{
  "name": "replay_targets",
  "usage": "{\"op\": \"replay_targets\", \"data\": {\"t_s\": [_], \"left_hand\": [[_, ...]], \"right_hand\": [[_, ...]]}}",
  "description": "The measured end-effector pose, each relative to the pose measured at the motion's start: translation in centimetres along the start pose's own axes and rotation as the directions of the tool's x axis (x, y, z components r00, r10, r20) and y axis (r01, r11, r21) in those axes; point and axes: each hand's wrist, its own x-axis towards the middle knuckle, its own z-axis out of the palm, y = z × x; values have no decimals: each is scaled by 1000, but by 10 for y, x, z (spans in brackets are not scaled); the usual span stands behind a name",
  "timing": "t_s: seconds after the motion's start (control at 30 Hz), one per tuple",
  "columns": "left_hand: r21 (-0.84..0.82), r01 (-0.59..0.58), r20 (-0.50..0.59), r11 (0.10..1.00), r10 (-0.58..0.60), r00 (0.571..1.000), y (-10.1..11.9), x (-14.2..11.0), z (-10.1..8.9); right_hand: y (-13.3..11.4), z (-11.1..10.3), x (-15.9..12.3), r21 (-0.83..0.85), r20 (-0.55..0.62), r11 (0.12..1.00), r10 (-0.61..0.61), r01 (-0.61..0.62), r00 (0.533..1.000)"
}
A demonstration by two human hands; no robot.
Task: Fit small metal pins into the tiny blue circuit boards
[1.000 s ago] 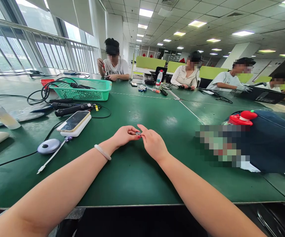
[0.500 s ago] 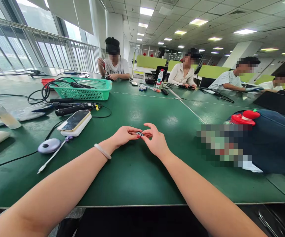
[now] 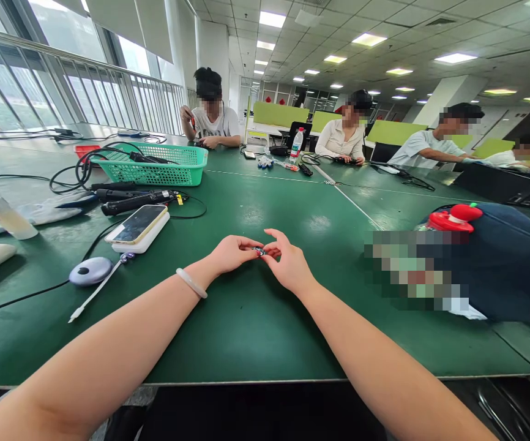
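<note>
A small dark item with pale, shiny specks [image 3: 259,251] is pinched between my two hands, just above the green table [image 3: 228,324]. It is too small and too covered by fingers for me to name its kind. My left hand [image 3: 234,253] grips its left side with thumb and fingers; a pale bangle circles that wrist. From the right, my right hand [image 3: 289,260] holds the other side with the thumb and lower fingers, while one finger sticks up and away from it.
Left of my hands lie a phone [image 3: 137,223] on a white block, a round lilac gadget [image 3: 91,271] with a cord, black handles and a green basket [image 3: 155,168] of cables. On the right sit a dark bag [image 3: 508,263] and a red-capped bottle [image 3: 451,220]. Several people work across the table.
My hands stay almost in the same place around the small item. At the far right, a co-worker's arms and a dark case there have shifted.
</note>
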Motion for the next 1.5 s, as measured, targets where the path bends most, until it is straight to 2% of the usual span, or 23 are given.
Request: {"op": "replay_targets", "data": {"t_s": [0.4, 0.63, 1.03, 1.1, 1.17, 1.23, 1.33, 1.4, 1.5], "left_hand": [[318, -74, -34, 945, 90, 995, 8, -5, -1], [195, -36, -39, 980, 45, 998, 1, -2, -1], [270, 1, -75, 963, 20, 997, 10, -6, 3], [226, 14, -102, 974, 9, 995, 11, -5, 4], [106, 53, -118, 993, -41, 992, 11, -4, 6], [-83, 96, -85, 992, -103, 991, 12, -4, 10], [-343, 131, 8, 930, -136, 991, 16, -6, 14], [-426, 138, 50, 894, -129, 990, 16, -8, 16], [-463, 139, 85, 875, -112, 990, 13, -8, 16]], "right_hand": [[1, 1, 0, -16, 21, 1000, 6, -6, 1000], [0, 1, 0, -2, 20, 1000, 12, -12, 1000], [3, 3, 0, -24, 32, 1000, -11, 12, 999], [2, 3, 0, -25, 29, 1000, -7, 8, 1000], [2, 3, 0, -38, 29, 999, -2, 3, 1000], [0, 3, -1, -67, 31, 998, -5, 7, 1000], [-2, 4, -1, -147, 39, 989, -25, 31, 999], [-4, 5, -1, -217, 48, 975, -39, 49, 998], [-6, 6, -2, -298, 63, 952, -60, 76, 996]]}}
